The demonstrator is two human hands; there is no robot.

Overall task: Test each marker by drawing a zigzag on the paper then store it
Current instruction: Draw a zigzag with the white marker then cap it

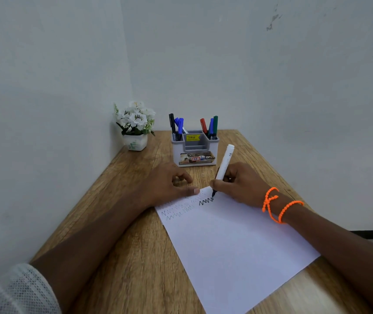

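My right hand (239, 184) grips a white marker (225, 164) with its dark tip on the white paper (230, 241), at the end of a fresh black zigzag (206, 201). Fainter zigzag rows run to the left of it near the paper's top edge. My left hand (169, 184) rests on the paper's top left corner, thumb flat on the sheet, other fingers curled; whether it hides a cap I cannot tell. A grey organizer (195, 152) stands behind the hands. Its left slot holds black and blue markers (177, 126); its right slot holds red, blue and green markers (210, 126).
A small white pot of white artificial flowers (135, 125) sits in the table's far left corner against the wall. The wooden table (122, 214) meets walls at the left and back. Its right edge runs diagonally behind my right wrist, which wears orange bead bracelets.
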